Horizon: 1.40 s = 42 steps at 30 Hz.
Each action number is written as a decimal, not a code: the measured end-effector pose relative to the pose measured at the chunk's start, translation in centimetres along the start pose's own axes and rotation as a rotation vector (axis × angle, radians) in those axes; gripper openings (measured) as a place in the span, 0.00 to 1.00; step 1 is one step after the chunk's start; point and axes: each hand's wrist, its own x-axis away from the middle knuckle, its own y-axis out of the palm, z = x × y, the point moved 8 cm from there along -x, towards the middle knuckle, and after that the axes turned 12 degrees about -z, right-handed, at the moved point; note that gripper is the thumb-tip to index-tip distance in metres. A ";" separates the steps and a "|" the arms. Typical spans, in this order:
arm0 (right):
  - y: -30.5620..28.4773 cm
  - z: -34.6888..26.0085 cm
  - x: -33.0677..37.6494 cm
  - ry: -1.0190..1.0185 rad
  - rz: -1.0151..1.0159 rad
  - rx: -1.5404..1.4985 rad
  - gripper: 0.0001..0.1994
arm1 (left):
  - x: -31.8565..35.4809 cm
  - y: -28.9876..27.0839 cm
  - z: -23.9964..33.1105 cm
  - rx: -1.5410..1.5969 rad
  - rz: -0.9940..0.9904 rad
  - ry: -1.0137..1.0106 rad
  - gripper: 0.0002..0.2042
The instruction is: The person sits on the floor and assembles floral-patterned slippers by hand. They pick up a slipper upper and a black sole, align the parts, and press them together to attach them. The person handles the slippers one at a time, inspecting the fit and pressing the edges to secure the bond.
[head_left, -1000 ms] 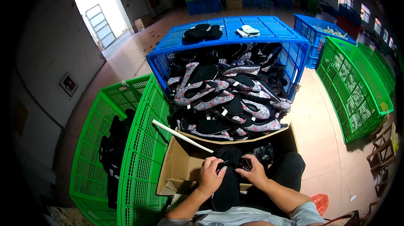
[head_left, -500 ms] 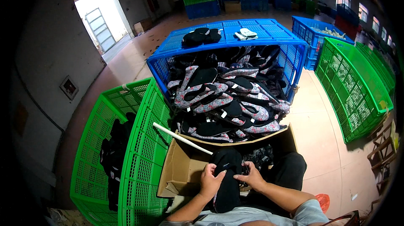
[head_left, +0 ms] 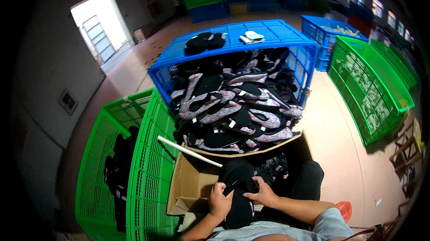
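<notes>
A black cloth shoe [head_left: 240, 212] rests in my lap, its toe end pointing away from me. My left hand [head_left: 220, 202] grips its left edge, thumb on top and fingers curled round the side. On the opposite edge, my right hand [head_left: 265, 194] pinches the cloth between thumb and fingers. A narrow strip of lighter trim shows along the shoe's side. Just beyond my hands is an open cardboard box [head_left: 190, 173], with dark crumpled items [head_left: 272, 165] inside. A white rod [head_left: 188, 150] slants over the box's left side.
A blue crate [head_left: 309, 66] on its side holds a heap of floral cloth shoes [head_left: 233, 106]; black shoes [head_left: 205, 43] lie on top. At left stands a green crate [head_left: 150, 169] with black items. More green crates [head_left: 367, 91] and a blue crate [head_left: 316, 39] are at right.
My right hand has shifted slightly left and its fingers are now closer over the shoe's edge. My left hand keeps its grip. The whole view has shifted a little.
</notes>
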 end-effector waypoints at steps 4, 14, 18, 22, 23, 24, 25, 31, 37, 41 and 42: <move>0.3 -1.7 0.8 0.023 -0.069 0.060 0.40 | 0.9 -0.5 1.4 -0.087 -0.006 0.057 0.13; -0.1 -1.3 0.8 -0.140 0.052 0.108 0.32 | 0.8 -1.2 2.7 -0.043 -0.028 0.032 0.14; -0.3 -1.2 0.8 -0.125 0.066 0.095 0.32 | 1.1 -0.8 1.5 0.175 -0.007 0.021 0.13; -0.5 -0.6 0.5 -0.058 0.018 0.099 0.32 | 1.7 -0.1 -0.2 0.544 -0.092 -0.136 0.12; -0.6 -0.7 0.5 -0.062 0.021 0.098 0.32 | 1.8 0.1 -0.6 0.652 -0.123 -0.192 0.13; -0.6 -0.9 0.5 -0.066 0.025 0.098 0.32 | 1.9 0.5 -1.7 0.749 -0.172 -0.219 0.12; -0.7 -1.1 0.6 -0.071 0.029 0.097 0.32 | 2.0 0.8 -3.4 0.845 -0.221 -0.245 0.12; -0.2 -0.1 -0.2 -0.071 0.006 0.036 0.33 | 2.0 1.0 -2.7 1.071 -0.566 -0.329 0.13; 0.0 0.3 -0.4 -0.076 -0.029 0.013 0.32 | 2.4 1.5 -4.2 1.137 -0.771 -0.396 0.17; -0.2 0.0 -0.3 -0.053 -0.030 -0.002 0.32 | 2.2 2.1 -4.1 1.160 -0.813 -0.349 0.18; -0.2 0.0 -0.2 -0.067 -0.022 -0.016 0.32 | 2.2 2.4 -4.0 1.162 -0.817 -0.325 0.18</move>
